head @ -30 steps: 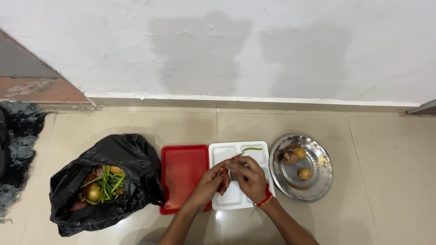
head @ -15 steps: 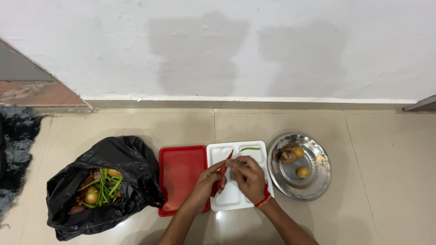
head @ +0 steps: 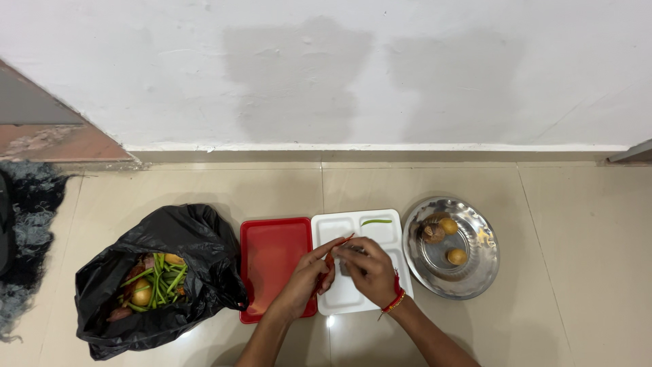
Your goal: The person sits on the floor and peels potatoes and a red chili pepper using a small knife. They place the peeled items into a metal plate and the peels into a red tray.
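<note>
While both hands meet over the white compartment tray (head: 353, 299), the left hand (head: 304, 282) closes its fingers around a long red chilli (head: 329, 261), holding it from the left so that its thin tip points up and to the right, above the tray's upper left compartment. The right hand (head: 370, 270) is curled against the chilli from the other side, its fingertips pinched at the upper part of the pod; whether it grips a small tool there I cannot tell, since the fingers hide the spot. A red and gold thread band sits on the right wrist.

A single green chilli (head: 376, 221) lies in the tray's upper right compartment, apart from the hands. Touching the tray's left edge lies a red rectangular tray (head: 272, 251), its lower right corner covered by the left hand. Just right of the white tray sits a round steel plate (head: 475, 272) that carries two small yellow round fruits or vegetables and a brownish one beside the upper yellow one.

Left of the red tray, an open black plastic bag (head: 197, 238) slumps on the beige tiled floor (head: 577, 272), showing green beans, a yellow round piece and some reddish pieces inside. A dark grey fringed rug (head: 27, 224) lies at the far left edge, and a white wall (head: 407, 68) rises behind everything.
</note>
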